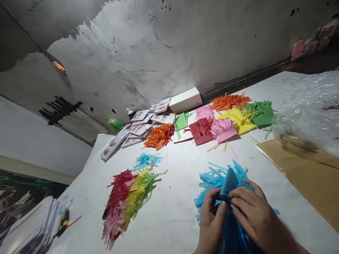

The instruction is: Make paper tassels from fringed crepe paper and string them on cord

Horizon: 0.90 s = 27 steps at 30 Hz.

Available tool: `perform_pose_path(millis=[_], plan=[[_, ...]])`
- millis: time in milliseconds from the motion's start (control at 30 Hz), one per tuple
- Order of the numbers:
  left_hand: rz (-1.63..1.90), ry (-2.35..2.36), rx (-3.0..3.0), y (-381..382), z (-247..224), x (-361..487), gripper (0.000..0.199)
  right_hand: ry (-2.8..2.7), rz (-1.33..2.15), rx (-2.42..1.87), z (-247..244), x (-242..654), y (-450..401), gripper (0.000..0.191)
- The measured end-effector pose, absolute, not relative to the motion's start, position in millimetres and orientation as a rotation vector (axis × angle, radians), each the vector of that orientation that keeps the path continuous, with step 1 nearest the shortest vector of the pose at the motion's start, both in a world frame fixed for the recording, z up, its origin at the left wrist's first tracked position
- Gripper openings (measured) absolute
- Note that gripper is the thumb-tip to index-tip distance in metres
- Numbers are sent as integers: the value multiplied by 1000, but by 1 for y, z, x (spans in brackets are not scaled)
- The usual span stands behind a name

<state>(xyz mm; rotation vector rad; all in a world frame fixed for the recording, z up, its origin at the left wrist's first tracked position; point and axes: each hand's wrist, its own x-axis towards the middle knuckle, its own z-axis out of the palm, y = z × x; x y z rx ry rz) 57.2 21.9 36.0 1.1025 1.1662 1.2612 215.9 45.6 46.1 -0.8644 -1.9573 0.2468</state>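
A blue fringed tissue-paper piece is pinched between both of my hands, its cut strips hanging down toward me. My left hand grips its edge with thumb and fingers. From the other side, my right hand closes its fingers on the same paper; its fingertips are partly hidden. Under and behind it lies a pile of blue paper fringe on the white table. To the left rests a bundle of red, pink, yellow and green tassels, with light blue strips just above.
Folded fringed papers, including orange, yellow and dark red, line the back. Printed packs stand beside a white box. Clear plastic and brown card lie right. A yellow-black cutter lies left.
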Motion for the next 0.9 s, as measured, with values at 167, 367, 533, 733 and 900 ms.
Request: perform_pose_path(millis=[167,367,533,733,900], plan=[[1249,1198,1203,27,41,56,34,-1947,536,-939,49,226,57,21],[1208,1295,1615,33,52,51,16,-1892,182,-881,60,233,66,11],[1260,1330,2041,34,47,51,26,-2094,-176,-832,58,225,62,33],[1448,1565,2533,39,44,49,44,-2104,16,-986,62,237,70,31],[1290,1442,2801,42,62,52,29,-2032,153,-1148,71,240,70,32]])
